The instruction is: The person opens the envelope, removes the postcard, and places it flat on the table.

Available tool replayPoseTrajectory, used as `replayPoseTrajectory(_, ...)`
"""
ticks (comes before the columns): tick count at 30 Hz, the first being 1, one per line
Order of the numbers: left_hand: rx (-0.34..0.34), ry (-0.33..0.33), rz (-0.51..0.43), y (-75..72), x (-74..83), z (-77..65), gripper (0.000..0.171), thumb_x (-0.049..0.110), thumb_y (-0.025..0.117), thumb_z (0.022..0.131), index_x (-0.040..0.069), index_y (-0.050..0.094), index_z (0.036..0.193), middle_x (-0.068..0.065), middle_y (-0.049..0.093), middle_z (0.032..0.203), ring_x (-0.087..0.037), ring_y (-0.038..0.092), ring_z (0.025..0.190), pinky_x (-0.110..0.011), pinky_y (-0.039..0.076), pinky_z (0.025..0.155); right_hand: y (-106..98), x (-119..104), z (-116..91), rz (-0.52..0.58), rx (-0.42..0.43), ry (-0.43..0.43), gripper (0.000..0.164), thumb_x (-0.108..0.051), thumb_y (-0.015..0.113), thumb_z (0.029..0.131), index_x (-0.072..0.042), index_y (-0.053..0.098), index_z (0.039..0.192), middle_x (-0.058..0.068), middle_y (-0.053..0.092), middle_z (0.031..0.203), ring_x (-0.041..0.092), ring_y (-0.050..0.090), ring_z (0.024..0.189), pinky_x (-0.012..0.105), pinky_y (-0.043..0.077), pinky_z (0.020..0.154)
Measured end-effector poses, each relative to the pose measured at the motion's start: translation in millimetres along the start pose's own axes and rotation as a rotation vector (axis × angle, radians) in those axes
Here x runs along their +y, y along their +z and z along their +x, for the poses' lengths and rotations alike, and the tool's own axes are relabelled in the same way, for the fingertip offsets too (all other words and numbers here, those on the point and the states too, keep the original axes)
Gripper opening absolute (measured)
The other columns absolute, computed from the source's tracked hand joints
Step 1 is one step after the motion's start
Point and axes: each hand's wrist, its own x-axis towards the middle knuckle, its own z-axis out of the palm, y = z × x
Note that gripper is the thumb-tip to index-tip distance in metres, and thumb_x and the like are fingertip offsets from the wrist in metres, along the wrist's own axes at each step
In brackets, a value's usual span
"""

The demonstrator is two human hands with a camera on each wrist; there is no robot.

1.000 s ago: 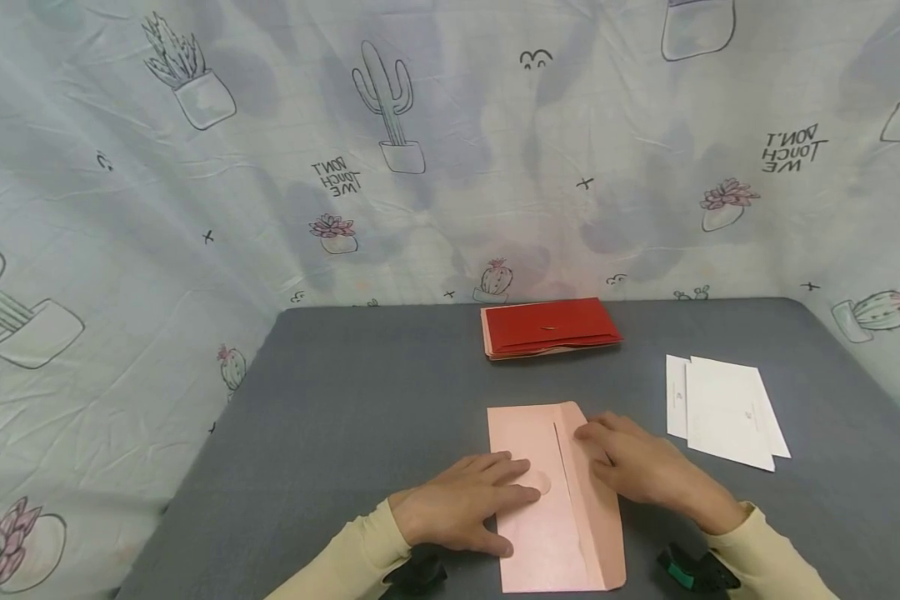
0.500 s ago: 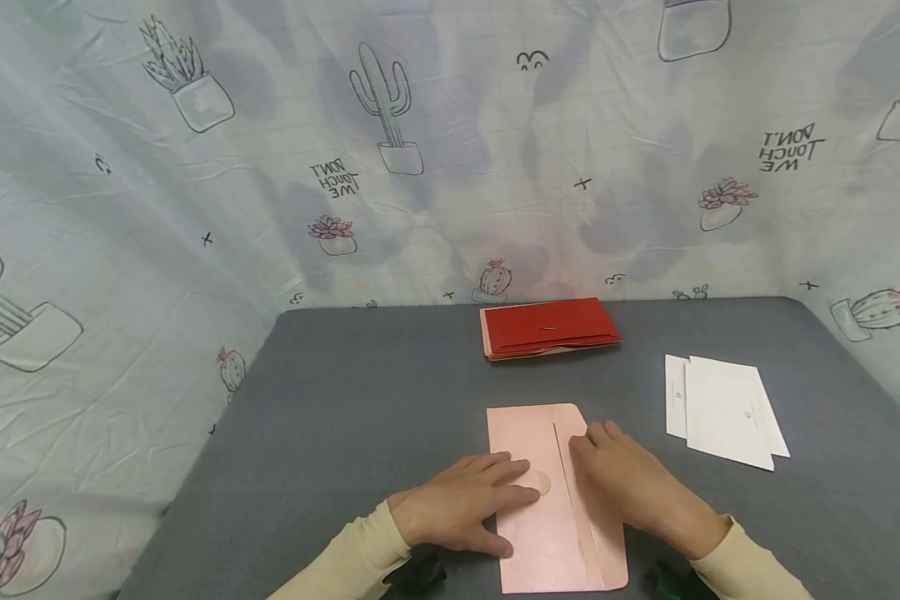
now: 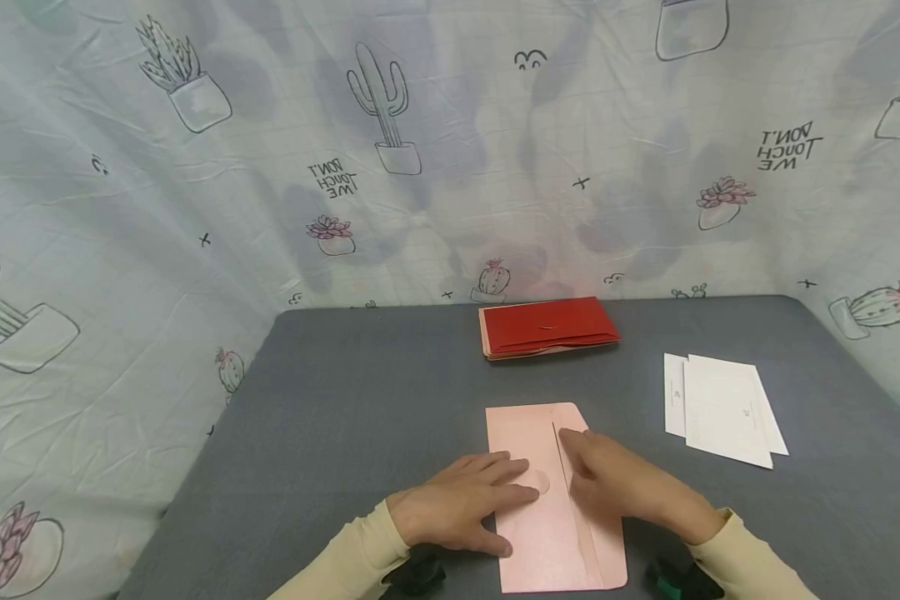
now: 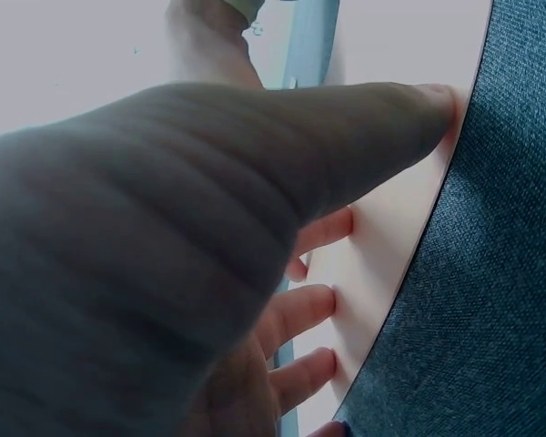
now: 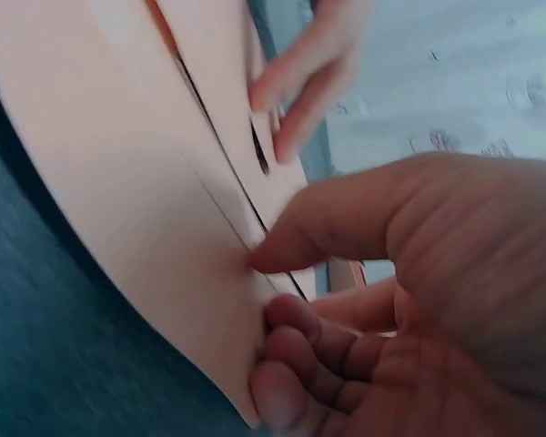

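Note:
A pale pink envelope (image 3: 521, 433) lies on the grey table, its flap with rounded corners spread out at the right. A thin dark line runs along the envelope beside the flap. My left hand (image 3: 465, 504) rests on the envelope's left part, fingers spread, fingertips near a round pink spot. In the left wrist view the thumb (image 4: 373, 137) touches the envelope close to its edge. My right hand (image 3: 622, 483) lies over the flap, index finger reaching toward the dark line. In the right wrist view its other fingers (image 5: 282, 401) are bent and the thumb points at the paper.
Red and pink envelopes (image 3: 547, 325) are stacked at the table's far edge. Several white cards (image 3: 723, 408) overlap at the right. A cloth (image 3: 450, 150) printed with cacti hangs behind the table (image 3: 360, 400).
My right hand has moved left from the flap's outer edge toward the dark line, its index finger now extended. The left hand and envelope have stayed in place.

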Motion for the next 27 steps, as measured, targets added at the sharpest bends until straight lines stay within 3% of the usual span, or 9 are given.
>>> replayPoseTrajectory(5,-0.001,0.002,0.000,-0.6,-0.3,-0.2,0.066,0.052,0.070,0.091,0.036,0.047,0.151,0.005,0.036,0.164,-0.021,0.033,0.152,-0.040,0.033,0.121,-11,4,0,0.073,-0.110,0.074,0.027,0.002,0.061,0.073,-0.012,0.049,0.094,-0.005,0.040,0.074,0.005,0.036,0.067,0.021,0.029,0.060)
replayPoseTrajectory(9,0.001,0.007,-0.002,-1.2,0.0,-0.8,0.066,0.052,0.070,0.091,0.035,0.047,0.151,0.004,0.036,0.164,-0.021,0.033,0.152,-0.039,0.033,0.121,-14,6,-1,0.105,-0.155,0.119,0.038,-0.002,0.068,0.077,-0.006,0.055,0.113,-0.001,0.045,0.080,0.008,0.041,0.073,0.024,0.033,0.062)
replayPoseTrajectory(12,-0.003,0.009,-0.005,-1.7,0.1,-1.1,0.066,0.052,0.070,0.091,0.035,0.047,0.151,0.004,0.036,0.164,-0.020,0.033,0.152,-0.039,0.033,0.121,-13,8,-1,0.125,-0.156,0.104,0.038,-0.005,0.073,0.081,-0.006,0.055,0.114,-0.001,0.046,0.079,0.006,0.041,0.071,0.023,0.034,0.060)
replayPoseTrajectory(14,-0.008,0.008,-0.009,-1.6,0.1,-1.0,0.066,0.052,0.070,0.091,0.035,0.047,0.151,0.005,0.036,0.164,-0.020,0.033,0.152,-0.039,0.033,0.121,-13,9,0,0.130,-0.152,0.082,0.030,-0.005,0.073,0.083,-0.009,0.054,0.106,-0.002,0.046,0.076,0.005,0.040,0.067,0.022,0.034,0.059)
replayPoseTrajectory(16,-0.012,0.007,-0.012,-1.4,0.2,-0.9,0.067,0.052,0.070,0.091,0.035,0.046,0.151,0.005,0.035,0.164,-0.020,0.032,0.153,-0.039,0.033,0.121,-14,10,0,0.145,-0.155,0.074,0.029,-0.002,0.070,0.083,-0.008,0.054,0.107,-0.002,0.046,0.076,0.004,0.040,0.067,0.022,0.034,0.059)
replayPoseTrajectory(23,-0.015,0.003,-0.014,-1.3,0.5,-0.1,0.067,0.052,0.070,0.091,0.035,0.046,0.152,0.005,0.035,0.165,-0.020,0.032,0.153,-0.041,0.033,0.121,-16,13,-2,0.189,-0.167,0.095,0.058,-0.007,0.072,0.085,0.003,0.049,0.137,-0.001,0.049,0.083,0.003,0.043,0.071,0.022,0.037,0.063)
replayPoseTrajectory(27,-0.019,-0.005,-0.023,-1.7,0.9,0.1,0.067,0.051,0.071,0.091,0.036,0.046,0.151,0.005,0.035,0.165,-0.021,0.032,0.153,-0.041,0.033,0.122,-13,13,-1,0.171,-0.134,0.098,0.062,-0.012,0.075,0.085,0.004,0.049,0.140,-0.002,0.050,0.081,0.001,0.043,0.070,0.022,0.038,0.062)
